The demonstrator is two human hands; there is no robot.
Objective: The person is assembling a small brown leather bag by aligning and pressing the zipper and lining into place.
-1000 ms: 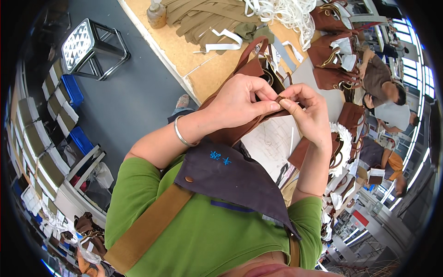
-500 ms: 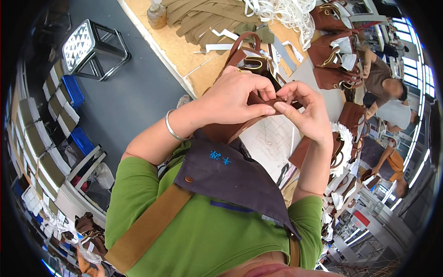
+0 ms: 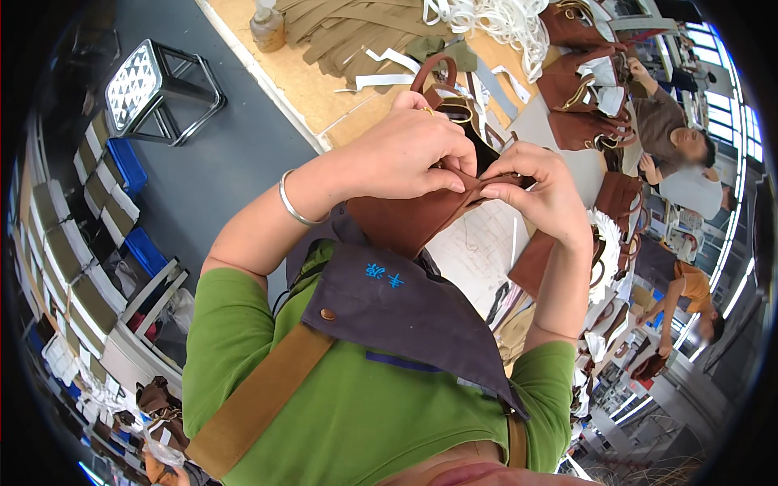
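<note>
**Fingertip to fingertip on the edge of the brown bag (image 3: 401,227)**

Right at the fingers, then: the left hand (image 3: 405,154) is narrow, thumb and forefinger pinching leather, and the right hand (image 3: 536,188) mirrors it, tips closed on the same edge just beside. Neither is nearer, as both touch, but the left lies across far more of the bag.

The bag? Directly under the left hand, spilling out on its near side, with only the pinched edge reaching the right. And here's the line that matters: that edge slants from a low corner near the wearer, up and rightward to the pinch. The looped handle (image 3: 435,59) points away, beyond the left fingers, and the dark mouth opens past both sets of tips. The full long axis, I can't call; the left hand covers too much.

Further out, a white sheet (image 3: 466,253) sits below the right hand, on its near side. Beyond the left, on the bench (image 3: 332,105), olive-brown strips (image 3: 324,32); beyond the right, a white tape tangle (image 3: 523,36), more brown bags (image 3: 561,85) farther right.
</note>
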